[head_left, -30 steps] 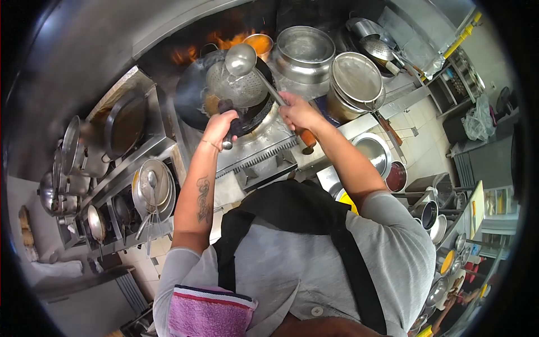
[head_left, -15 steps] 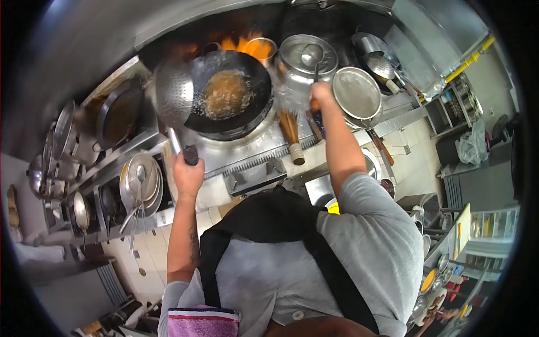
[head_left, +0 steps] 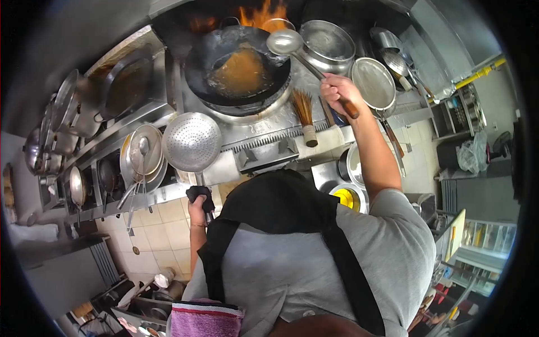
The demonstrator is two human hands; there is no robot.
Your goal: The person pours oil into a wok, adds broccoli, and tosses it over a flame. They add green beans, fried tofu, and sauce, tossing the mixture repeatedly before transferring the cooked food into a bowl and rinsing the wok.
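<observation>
My left hand [head_left: 197, 212] is closed round the handle of a perforated skimmer [head_left: 192, 141], with a dark cloth [head_left: 200, 196] bunched at the grip. The skimmer's round bowl hangs over the front edge of the stove, below and left of the wok. In my right hand [head_left: 338, 91] is the wooden-ended handle of a steel ladle [head_left: 284, 42]; its bowl is raised at the wok's right rim. Brownish, bubbling liquid [head_left: 242, 70] fills the bottom of the black wok [head_left: 197, 84] on the burner.
Flames [head_left: 264, 17] rise behind the wok. A lidded-looking steel pot [head_left: 328, 42], a fine strainer [head_left: 373, 84] and a bamboo brush [head_left: 304, 112] are on the right. Pans and lids [head_left: 143, 151] crowd the left. Below the counter stands a container of yellow liquid [head_left: 346, 197].
My left hand has drawn the skimmer from the wok's left side down toward me. My right hand has lifted the ladle off the steel pot and swung it left to the wok's rim.
</observation>
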